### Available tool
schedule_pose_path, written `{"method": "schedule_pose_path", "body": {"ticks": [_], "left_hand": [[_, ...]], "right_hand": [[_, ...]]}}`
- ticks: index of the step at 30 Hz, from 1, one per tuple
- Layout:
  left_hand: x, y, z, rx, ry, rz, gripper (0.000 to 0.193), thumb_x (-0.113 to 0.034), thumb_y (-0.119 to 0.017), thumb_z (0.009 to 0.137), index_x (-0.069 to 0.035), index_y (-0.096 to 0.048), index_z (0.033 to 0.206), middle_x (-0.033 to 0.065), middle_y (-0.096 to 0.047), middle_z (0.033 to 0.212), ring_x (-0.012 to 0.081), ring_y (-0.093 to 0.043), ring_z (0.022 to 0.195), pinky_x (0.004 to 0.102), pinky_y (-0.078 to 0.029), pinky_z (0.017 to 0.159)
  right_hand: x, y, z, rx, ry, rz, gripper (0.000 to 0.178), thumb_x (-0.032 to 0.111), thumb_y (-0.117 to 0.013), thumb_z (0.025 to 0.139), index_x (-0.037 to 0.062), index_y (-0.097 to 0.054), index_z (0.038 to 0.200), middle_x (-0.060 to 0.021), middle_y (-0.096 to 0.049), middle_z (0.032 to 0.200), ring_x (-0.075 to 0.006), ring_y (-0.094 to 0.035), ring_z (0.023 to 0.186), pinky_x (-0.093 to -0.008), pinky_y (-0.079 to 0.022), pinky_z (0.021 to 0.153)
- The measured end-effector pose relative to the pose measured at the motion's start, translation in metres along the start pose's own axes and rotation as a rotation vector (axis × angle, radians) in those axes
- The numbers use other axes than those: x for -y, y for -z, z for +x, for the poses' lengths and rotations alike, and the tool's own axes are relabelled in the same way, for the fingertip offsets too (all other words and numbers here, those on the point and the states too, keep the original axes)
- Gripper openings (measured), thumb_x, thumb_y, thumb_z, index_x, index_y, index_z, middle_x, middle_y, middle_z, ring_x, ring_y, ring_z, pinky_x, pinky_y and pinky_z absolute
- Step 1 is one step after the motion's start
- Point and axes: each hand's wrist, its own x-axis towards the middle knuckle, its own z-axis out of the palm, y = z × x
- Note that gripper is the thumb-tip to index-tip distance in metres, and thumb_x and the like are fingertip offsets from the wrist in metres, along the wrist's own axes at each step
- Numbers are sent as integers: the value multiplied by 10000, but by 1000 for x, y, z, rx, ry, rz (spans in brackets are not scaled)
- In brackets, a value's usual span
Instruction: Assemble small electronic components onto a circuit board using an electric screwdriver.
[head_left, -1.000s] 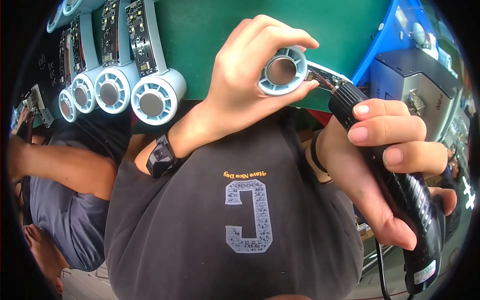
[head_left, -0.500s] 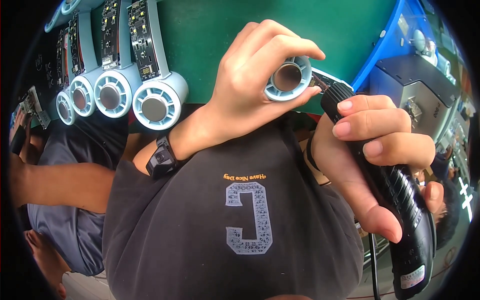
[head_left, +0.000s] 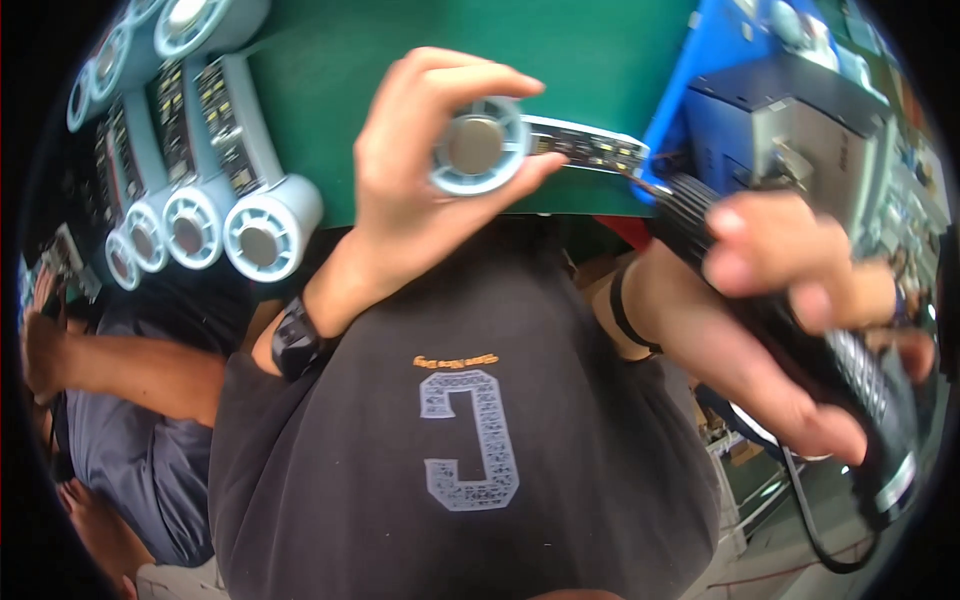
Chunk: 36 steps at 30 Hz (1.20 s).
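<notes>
My left hand is closed around the round end of a light blue plastic housing, which looks like a handheld fan body with a grey disc in its spoked ring. A narrow black circuit board with small yellow-white components lies along its handle, pointing right. In my right hand is a black electric screwdriver, with its cord hanging below. The thin bit is at the handle's far end; whether it touches a screw cannot be made out. My right fingers are smeared by motion but wrap the tool.
Several similar light blue housings with boards stand in a row at the left on the green mat. A blue bin edge and a grey metal box are at the right. Another person's arm shows at far left.
The view has shifted. The screwdriver bit has moved from beside the round end to the handle's far end, and more of the circuit board now shows. Both hands keep their holds.
</notes>
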Motion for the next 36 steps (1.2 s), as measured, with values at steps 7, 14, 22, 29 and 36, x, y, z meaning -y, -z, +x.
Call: {"method": "schedule_pose_path", "body": {"ticks": [7,14,22,29,36], "left_hand": [[0,-2,-6,18,-21,68,570,-52,-1005,719,-28,-702,1201,93,-697,1113,202,-686,982,314,-571,820],[2,-4,-6,24,-80,114,590,-61,-1016,714,-24,-697,1208,96,-694,1123,191,-680,978,305,-570,833],[0,2,-3,17,-77,157,594,-72,-1014,712,-25,-703,1217,100,-711,1114,215,-698,994,321,-583,836],[6,5,-5,79,-118,94,678,-59,-1022,691,1,-666,1265,126,-697,1180,231,-694,1059,334,-585,895],[4,4,-5,66,-83,59,681,-63,-1020,678,-14,-686,1269,113,-714,1166,233,-707,1025,325,-589,845]], "right_hand": [[5,90,46,-196,207,-431,590,768,-401,1063,213,-462,1252,-10,-538,820,-163,-441,441,-317,-382,405],[-5,97,46,-67,6,-485,579,783,-388,1055,233,-476,1214,-23,-522,772,-183,-475,466,-339,-438,435],[2,70,26,84,-149,-68,675,819,-393,1039,187,-502,1248,-51,-531,864,-191,-468,484,-356,-433,471],[21,19,-20,387,47,-46,774,797,-398,1053,148,-489,1466,-57,-495,968,-194,-478,488,-358,-429,457],[-1,-20,-33,336,-15,98,806,779,-407,1060,107,-452,1504,-98,-495,947,-201,-488,477,-381,-453,400]]}}
